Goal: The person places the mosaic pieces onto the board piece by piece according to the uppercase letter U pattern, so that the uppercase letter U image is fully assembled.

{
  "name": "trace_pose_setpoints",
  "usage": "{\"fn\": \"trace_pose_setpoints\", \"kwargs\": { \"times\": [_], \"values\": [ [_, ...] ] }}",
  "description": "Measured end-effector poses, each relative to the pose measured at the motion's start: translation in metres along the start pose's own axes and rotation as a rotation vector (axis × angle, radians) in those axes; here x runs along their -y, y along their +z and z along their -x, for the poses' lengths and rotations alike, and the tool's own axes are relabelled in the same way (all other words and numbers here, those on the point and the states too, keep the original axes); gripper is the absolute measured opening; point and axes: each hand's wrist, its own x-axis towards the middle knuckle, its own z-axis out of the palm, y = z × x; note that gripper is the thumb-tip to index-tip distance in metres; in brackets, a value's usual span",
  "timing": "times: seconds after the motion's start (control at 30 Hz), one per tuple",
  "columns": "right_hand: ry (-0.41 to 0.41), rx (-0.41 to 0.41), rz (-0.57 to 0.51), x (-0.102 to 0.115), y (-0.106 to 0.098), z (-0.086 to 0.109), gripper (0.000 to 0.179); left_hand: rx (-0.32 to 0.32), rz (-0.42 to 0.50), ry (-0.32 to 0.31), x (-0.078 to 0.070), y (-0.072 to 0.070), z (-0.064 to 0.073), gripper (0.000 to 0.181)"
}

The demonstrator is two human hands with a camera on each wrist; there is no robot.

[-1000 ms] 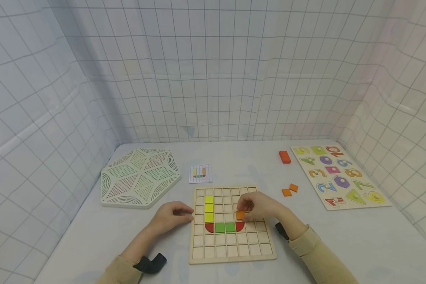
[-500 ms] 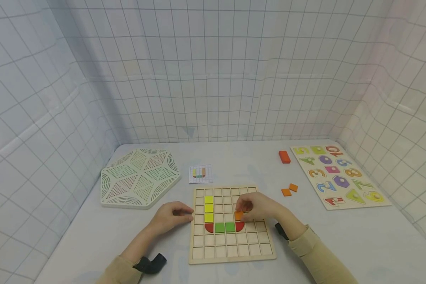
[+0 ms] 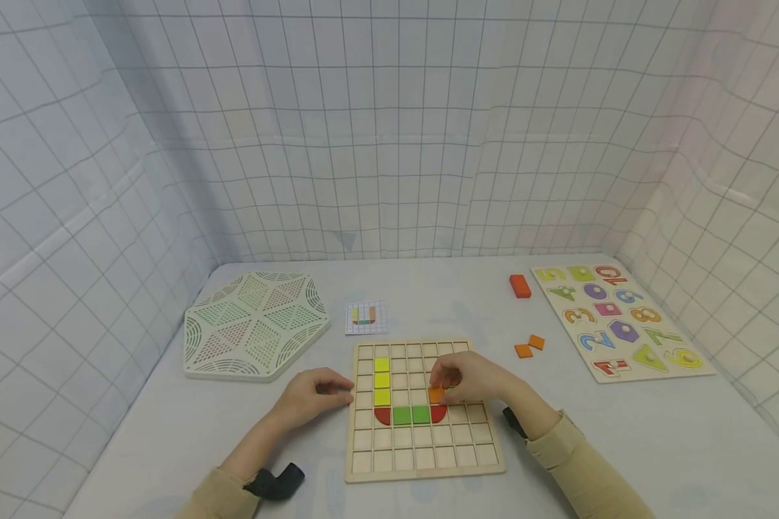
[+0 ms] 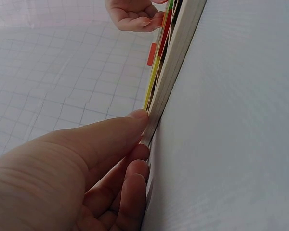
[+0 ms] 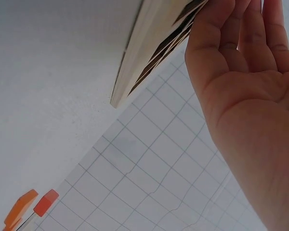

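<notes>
A wooden grid board (image 3: 402, 460) lies on the table with coloured tiles in its cells. My left hand (image 3: 308, 395) holds the board's left edge, its thumb on the rim and its fingers curled against the side in the left wrist view. In the head view my right hand (image 3: 477, 378) pinches an orange square tile (image 3: 436, 395) at the cell just behind the right red quarter-round tile (image 3: 438, 414). Several yellow tiles (image 3: 381, 380) form a column, with another red quarter-round tile (image 3: 382, 416) and green tiles (image 3: 402, 416) below. The right wrist view hides the orange tile.
A pattern card (image 3: 366, 318) lies behind the board. Two loose orange tiles (image 3: 524, 351), a red block (image 3: 520, 286) and a number-and-shape puzzle (image 3: 623, 330) lie to the right. A hexagonal white board (image 3: 256, 326) is at left. Grid-patterned cloth walls enclose the table.
The right hand has shifted slightly left with the orange tile, which now sits closer in line with its cell. The left hand has stayed at the board's edge.
</notes>
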Motion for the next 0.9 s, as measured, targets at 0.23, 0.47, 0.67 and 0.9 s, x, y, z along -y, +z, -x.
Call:
{"fn": "trace_pose_setpoints", "kwargs": {
  "times": [0.23, 0.47, 0.67, 0.9],
  "values": [
    [-0.001, 0.004, -0.009, 0.001, 0.000, 0.000, 0.020, 0.000, 0.000, 0.003, 0.000, -0.001, 0.000, 0.020],
    [-0.004, 0.007, 0.006, 0.000, -0.002, 0.001, 0.018, -0.003, 0.002, 0.008, 0.000, -0.001, 0.001, 0.019],
    [0.009, -0.026, 0.008, -0.007, -0.011, 0.003, 0.016, 0.002, 0.009, 0.002, 0.001, 0.000, 0.002, 0.020],
    [-0.011, -0.113, -0.016, -0.006, -0.036, 0.014, 0.023, -0.003, 0.000, 0.017, 0.000, -0.001, 0.001, 0.019]
  ]
}}
